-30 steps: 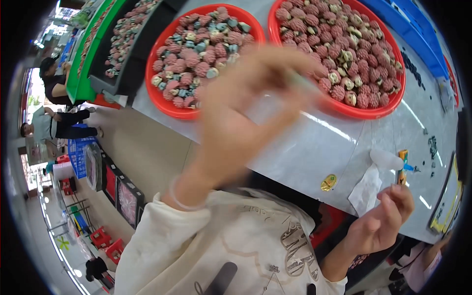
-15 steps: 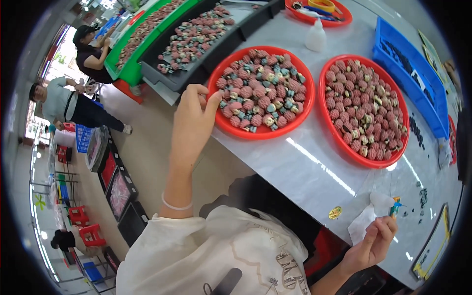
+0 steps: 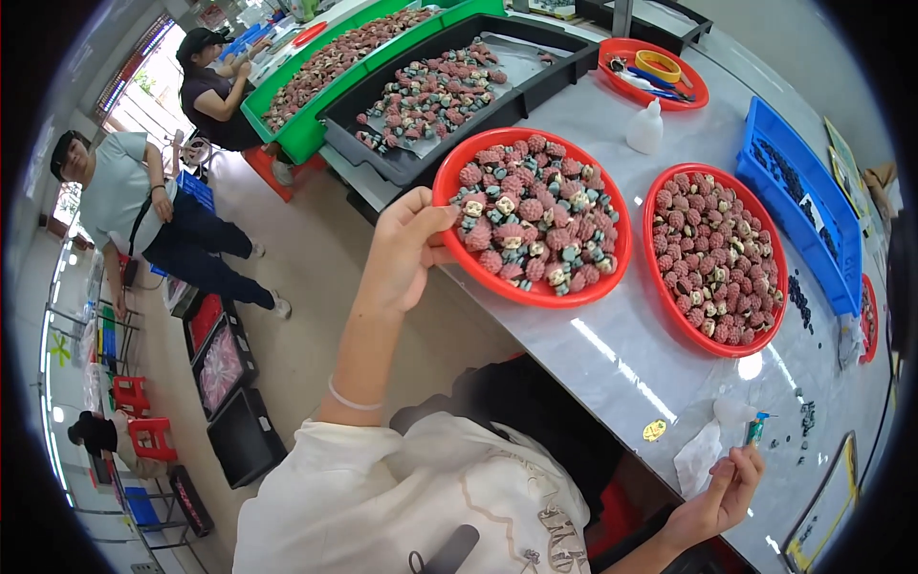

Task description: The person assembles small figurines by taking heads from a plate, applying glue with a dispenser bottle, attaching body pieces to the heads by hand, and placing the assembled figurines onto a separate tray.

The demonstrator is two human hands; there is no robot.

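Note:
My left hand (image 3: pixel 409 244) is closed on the left rim of a round red basin (image 3: pixel 626 230), thumb over the edge and fingers beneath. The basin looks slightly tilted. Heaped in it are dusky-pink, berry-shaped pieces (image 3: pixel 533 236), with pale and grey-blue bits mixed in. At the lower right my right hand (image 3: pixel 719 497) is closed, thumb and fingertips together. A small teal piece with a thin blue tip (image 3: pixel 755 428) shows just above those fingertips; whether they hold it is unclear. Beside it lie a white tissue (image 3: pixel 698 461) and a whitish bottle-like thing (image 3: pixel 734 411).
A second red basin (image 3: pixel 660 306) of pink pieces stands to the right. Beyond are a white squeeze bottle (image 3: pixel 644 129), a blue tray (image 3: pixel 846 297), a black tray (image 3: pixel 335 143) and a green tray (image 3: pixel 258 120). Two people (image 3: pixel 158 206) (image 3: pixel 215 91) are at the left.
My left hand has gone from pinched fingers at the basin's edge to a grip on its rim. The pieces inside lie differently. My view has shifted; my right hand looks much the same.

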